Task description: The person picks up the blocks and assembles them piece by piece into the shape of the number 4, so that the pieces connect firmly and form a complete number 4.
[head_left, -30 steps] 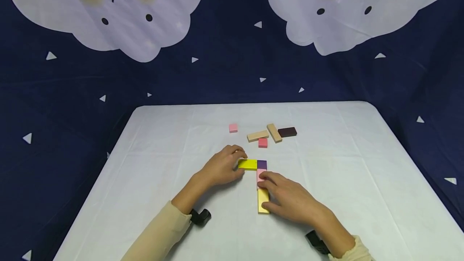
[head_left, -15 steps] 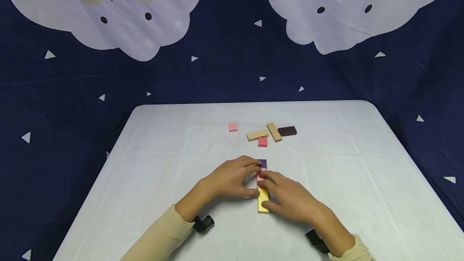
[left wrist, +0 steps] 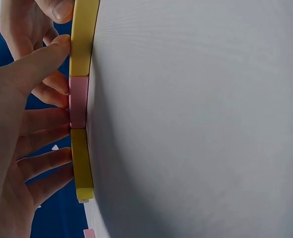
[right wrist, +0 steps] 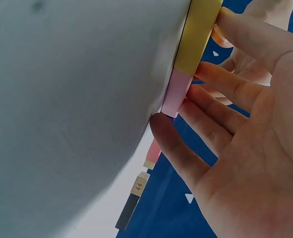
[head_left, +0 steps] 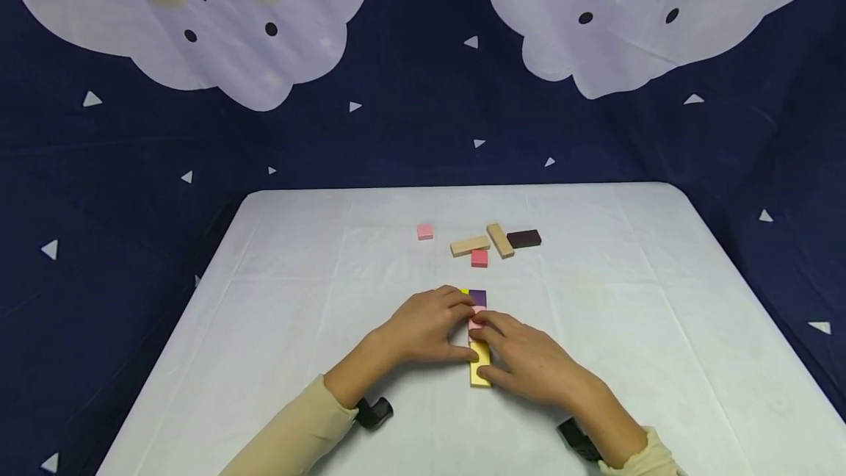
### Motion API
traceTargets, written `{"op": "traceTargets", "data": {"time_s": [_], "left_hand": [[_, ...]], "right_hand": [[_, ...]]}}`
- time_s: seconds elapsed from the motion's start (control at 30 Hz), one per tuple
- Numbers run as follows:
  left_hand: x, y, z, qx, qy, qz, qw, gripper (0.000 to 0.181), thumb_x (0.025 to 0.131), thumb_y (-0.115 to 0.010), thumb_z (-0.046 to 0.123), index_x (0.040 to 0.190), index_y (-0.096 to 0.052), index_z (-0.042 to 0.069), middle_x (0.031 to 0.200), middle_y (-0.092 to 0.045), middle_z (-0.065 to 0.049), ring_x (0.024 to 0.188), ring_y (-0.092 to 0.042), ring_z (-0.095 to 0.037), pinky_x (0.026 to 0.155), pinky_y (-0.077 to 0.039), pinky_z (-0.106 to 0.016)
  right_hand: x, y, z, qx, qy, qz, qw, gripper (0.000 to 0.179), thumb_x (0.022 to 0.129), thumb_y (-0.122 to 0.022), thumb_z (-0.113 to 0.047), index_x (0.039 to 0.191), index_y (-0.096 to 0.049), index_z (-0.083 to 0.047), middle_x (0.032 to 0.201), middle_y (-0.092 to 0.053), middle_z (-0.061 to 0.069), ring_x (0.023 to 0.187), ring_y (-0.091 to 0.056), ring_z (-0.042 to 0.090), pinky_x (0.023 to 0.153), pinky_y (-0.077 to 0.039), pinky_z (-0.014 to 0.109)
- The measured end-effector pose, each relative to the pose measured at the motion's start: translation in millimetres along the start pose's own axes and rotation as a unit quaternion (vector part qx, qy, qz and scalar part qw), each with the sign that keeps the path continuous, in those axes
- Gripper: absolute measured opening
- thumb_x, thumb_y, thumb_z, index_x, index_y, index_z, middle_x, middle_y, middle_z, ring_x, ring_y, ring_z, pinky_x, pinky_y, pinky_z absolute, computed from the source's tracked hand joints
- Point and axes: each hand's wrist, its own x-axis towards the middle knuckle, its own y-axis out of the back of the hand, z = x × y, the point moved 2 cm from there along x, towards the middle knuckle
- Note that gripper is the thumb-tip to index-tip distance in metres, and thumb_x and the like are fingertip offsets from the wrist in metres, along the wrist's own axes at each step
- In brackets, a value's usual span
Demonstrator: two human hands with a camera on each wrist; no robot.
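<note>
A row of wooden blocks lies flat on the white table: a purple block [head_left: 478,297] at the far end, a pink block [head_left: 473,325] in the middle and a pale yellow block [head_left: 480,380] nearest. Beside the purple one is a bright yellow block [left wrist: 82,161], mostly hidden under my left hand [head_left: 431,325] in the head view. That hand's fingertips touch the bright yellow and pink blocks from above, while its thumb is at the pale yellow one. From the right, my right hand [head_left: 529,360] rests relaxed fingertips on the pink and pale yellow blocks.
Beyond the row lie a light pink block [head_left: 425,231], a coral block [head_left: 479,258], two natural wood blocks, one slanting [head_left: 500,241] and one lying crosswise [head_left: 470,245], and a dark brown block [head_left: 524,239]. Behind the table [head_left: 317,241] hangs a dark blue cloth [head_left: 423,145].
My left hand has moved right and nearer, from the outer end of the bright yellow block to over the row's joints, now covering most of that block. The right hand has stayed in place.
</note>
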Motion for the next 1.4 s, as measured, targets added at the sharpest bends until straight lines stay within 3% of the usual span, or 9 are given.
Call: {"op": "traceTargets", "data": {"time_s": [0.5, 1.0, 1.17, 1.4], "left_hand": [[0.2, -1.5, -0.7, 0.005, -0.007, 0.012, 0.9999, 0.07, 0.076, -0.064, 0.069, 0.118, -0.067, 0.013, 0.123, -0.058, 0.003, 0.116, -0.049, -0.013, 0.092, -0.044, -0.031], [-0.2, -1.0, 1.9, -0.005, 0.007, 0.007, 0.9999, 0.067, 0.076, -0.066, 0.068, 0.116, -0.067, 0.014, 0.124, -0.058, 0.003, 0.118, -0.048, -0.013, 0.091, -0.046, -0.032], [0.4, -1.8, 1.8, 0.0, 0.001, 0.014, 0.9999, 0.068, 0.077, -0.063, 0.069, 0.117, -0.067, 0.015, 0.123, -0.058, 0.004, 0.117, -0.049, -0.012, 0.091, -0.045, -0.031], [0.1, -0.2, 2.5, 0.009, 0.0, 0.019, 0.9998, 0.068, 0.076, -0.064, 0.069, 0.116, -0.069, 0.014, 0.122, -0.059, 0.003, 0.116, -0.05, -0.013, 0.089, -0.046, -0.031]], "right_hand": [[-0.9, 1, 0, -0.01, 0.006, 0.014, 0.9998, 0.047, 0.088, -0.065, -0.043, 0.127, -0.061, -0.017, 0.141, -0.043, -0.001, 0.13, -0.039, 0.012, 0.098, -0.041, 0.035], [-1.0, 3, -1, -0.001, 0.006, 0.014, 0.9999, 0.052, 0.088, -0.064, -0.044, 0.13, -0.06, -0.014, 0.141, -0.045, 0.001, 0.13, -0.04, 0.014, 0.102, -0.037, 0.037], [-0.1, 5, 0, 0.002, -0.002, 0.036, 0.9993, 0.048, 0.09, -0.063, -0.044, 0.127, -0.064, -0.014, 0.136, -0.05, -0.002, 0.126, -0.045, 0.013, 0.099, -0.04, 0.036], [2.4, 12, 9, 0.004, -0.044, 0.077, 0.9961, 0.036, 0.09, -0.065, -0.039, 0.119, -0.067, -0.018, 0.127, -0.053, -0.002, 0.117, -0.049, 0.014, 0.089, -0.047, 0.039]]}}
